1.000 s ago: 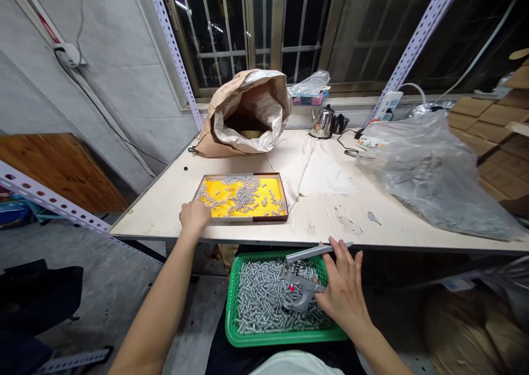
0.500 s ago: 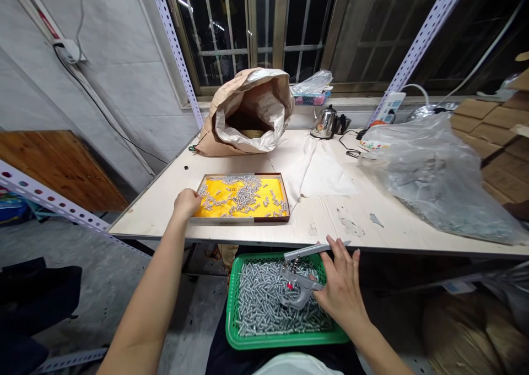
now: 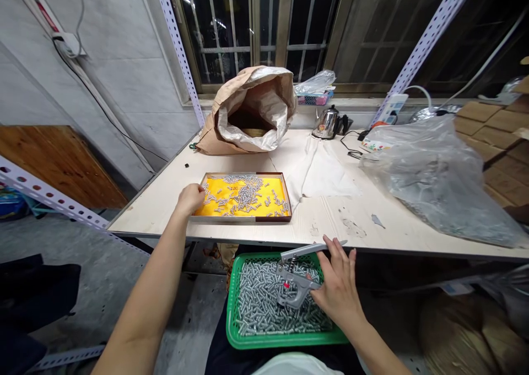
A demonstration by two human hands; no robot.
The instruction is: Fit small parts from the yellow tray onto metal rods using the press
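My left hand [image 3: 190,199] is at the left side of a shallow box lid [image 3: 273,219] with a yellow lining, its fingers pinched together. What they grip, if anything, is hidden. Small metal screws [image 3: 248,194] lie scattered over the yellow. My right hand [image 3: 338,281] holds a grey spring-handled pliers-like tool [image 3: 294,295] with a red dot on it, its handles spread apart. Beneath the tool, a green plastic basket [image 3: 285,341] full of silvery screws [image 3: 260,303] rests on my lap, against the table's front edge.
Behind the lid a large open paper sack [image 3: 209,138] lies on the table [image 3: 152,212]. A metal kettle [image 3: 326,123] stands near the window. To the right are a clear plastic bag [image 3: 433,171] and stacked cardboard boxes [image 3: 500,138]. Perforated metal posts [image 3: 177,44] frame the table.
My right hand and the tool have shifted slightly left over the basket. The left hand has moved up a little at the lid's left side. The view has tilted slightly.
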